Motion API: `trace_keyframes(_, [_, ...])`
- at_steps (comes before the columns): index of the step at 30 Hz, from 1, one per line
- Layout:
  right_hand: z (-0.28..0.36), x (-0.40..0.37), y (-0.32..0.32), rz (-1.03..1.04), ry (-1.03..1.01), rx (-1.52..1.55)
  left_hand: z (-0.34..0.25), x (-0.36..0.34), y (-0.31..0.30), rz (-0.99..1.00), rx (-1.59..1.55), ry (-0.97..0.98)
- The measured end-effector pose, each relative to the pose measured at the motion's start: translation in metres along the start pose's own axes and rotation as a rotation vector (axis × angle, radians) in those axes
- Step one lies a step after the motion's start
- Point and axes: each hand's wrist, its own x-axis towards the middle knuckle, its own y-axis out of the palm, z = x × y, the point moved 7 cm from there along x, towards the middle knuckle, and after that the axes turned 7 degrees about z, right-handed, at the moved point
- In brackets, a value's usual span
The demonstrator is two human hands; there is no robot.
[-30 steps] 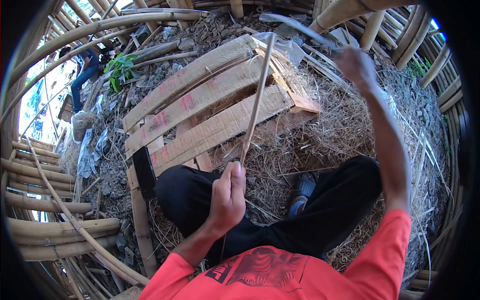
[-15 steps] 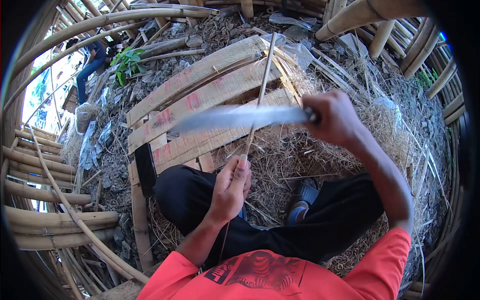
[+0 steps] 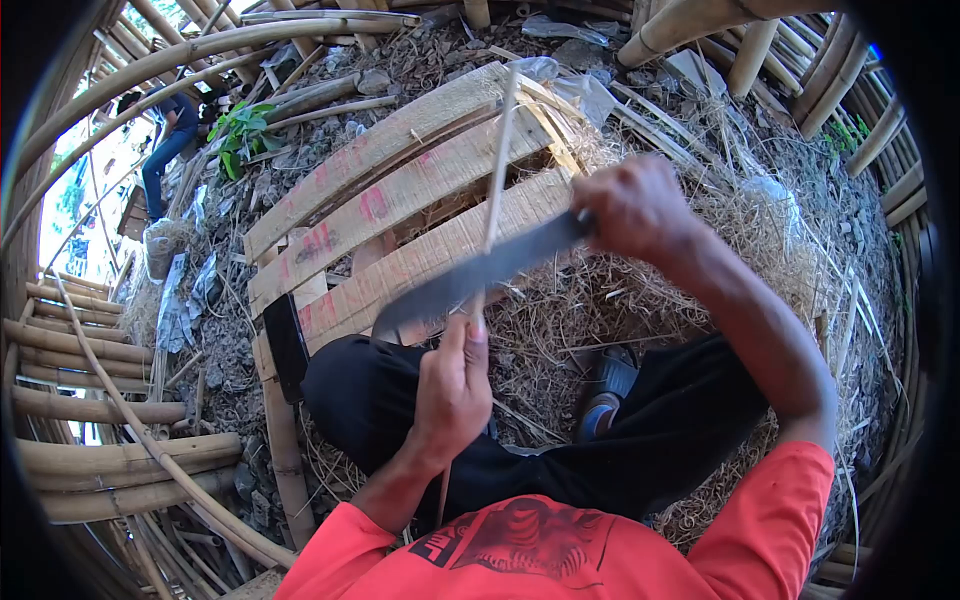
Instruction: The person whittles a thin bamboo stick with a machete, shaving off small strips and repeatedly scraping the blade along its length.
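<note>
My right hand point(image 3: 640, 208) is closed around the handle of a large dark-bladed knife point(image 3: 470, 280). The blade points left and lies across a thin bamboo strip point(image 3: 500, 170), just above my left hand point(image 3: 455, 385). Fingers and thumb of my left hand pinch the strip, which runs up over the wooden slats and down past my wrist. Beneath the strip is a slatted wooden pallet point(image 3: 400, 210) with red marks. A dark phone point(image 3: 286, 345) rests at its lower left edge, beside my knee.
Bamboo poles point(image 3: 130, 455) stack at the left, and more poles point(image 3: 755, 55) stand at the upper right. Shavings point(image 3: 600, 300) cover the ground around my legs. A person point(image 3: 168, 150) sits at the far upper left, near a green plant point(image 3: 240, 135).
My right hand has moved slightly left and down with the knife, bringing the blade closer to my left hand. The bamboo strip's upper end has shifted left.
</note>
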Motion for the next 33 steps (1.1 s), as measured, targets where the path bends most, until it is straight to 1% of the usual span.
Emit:
trace_keyframes(1, [-0.024,0.005,0.0,0.024,0.142,-0.062,0.004,-0.002,0.001,0.023,-0.037,-0.021])
trace_keyframes(3, [-0.096,0.007,-0.007,-0.086,0.385,0.058,0.015,-0.008,0.004,0.059,-0.111,-0.058])
trace_keyframes(4, [-0.134,0.004,-0.007,-0.14,0.513,0.158,0.004,-0.013,0.007,0.082,-0.085,0.032])
trace_keyframes(5, [-0.174,-0.004,-0.002,-0.192,0.641,0.262,0.004,-0.013,0.011,0.098,-0.188,0.04])
trace_keyframes(6, [-0.217,-0.012,0.011,-0.257,0.687,0.232,0.007,-0.014,0.014,0.121,-0.289,0.044])
trace_keyframes(7, [-0.221,-0.018,0.001,-0.324,0.731,0.2,0.008,-0.013,0.016,0.142,-0.391,0.051])
trace_keyframes(8, [-0.222,-0.034,0.007,-0.391,0.759,0.435,0.012,-0.01,0.018,0.191,-0.595,-0.065])
trace_keyframes(9, [-0.223,-0.041,0.016,-0.484,0.747,0.568,0.013,-0.008,0.018,0.221,-0.675,-0.117])
trace_keyframes(11, [-0.216,-0.042,0.028,-0.443,0.682,0.529,0.015,-0.005,0.019,0.294,-0.824,-0.23])
trace_keyframes(12, [-0.211,-0.041,0.032,-0.391,0.663,0.534,0.017,-0.006,0.02,0.3,-0.851,-0.303])
trace_keyframes(15, [-0.188,-0.041,0.038,-0.258,0.626,0.565,0.009,-0.004,0.022,0.331,-0.928,-0.322])
trace_keyframes(18, [-0.169,-0.041,0.036,-0.258,0.524,0.485,0.01,-0.003,0.018,0.286,-0.895,-0.308])
trace_keyframes(21, [-0.158,-0.046,0.032,-0.27,0.492,0.486,0.012,-0.003,0.014,0.241,-0.848,-0.273])
trace_keyframes(22, [-0.158,-0.046,0.033,-0.252,0.496,0.515,0.012,-0.004,0.013,0.23,-0.844,-0.271])
trace_keyframes(25, [-0.152,-0.047,0.03,-0.279,0.457,0.502,0.011,-0.005,0.012,0.212,-0.83,-0.273])
trace_keyframes(28, [-0.123,-0.045,0.011,-0.302,0.369,0.495,0.014,-0.005,0.012,0.206,-0.817,-0.269])
trace_keyframes(31, [-0.074,-0.038,-0.005,-0.226,0.12,0.532,0.015,-0.003,0.014,0.178,-0.834,-0.263])
trace_keyframes(33, [-0.035,-0.036,-0.012,-0.26,-0.145,0.366,0.017,-0.003,0.015,0.16,-0.885,-0.289])
